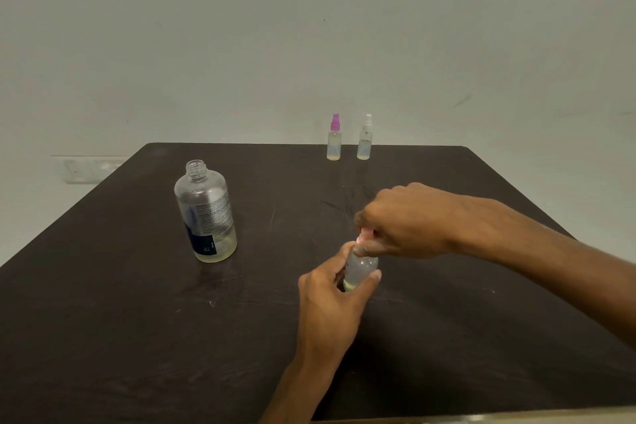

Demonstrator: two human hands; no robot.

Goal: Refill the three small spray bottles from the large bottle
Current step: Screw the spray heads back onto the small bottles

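Between both hands, clear small spray bottle shows pink top.

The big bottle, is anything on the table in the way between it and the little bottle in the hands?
Nothing visible. The big bottle stands open, with only bare table between it and the little bottle, which the left hand holds while the right hand grips its top.

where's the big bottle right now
In the head view the big bottle stands upright and uncapped on the left of the dark table, apart from both hands, to the left of the left hand.
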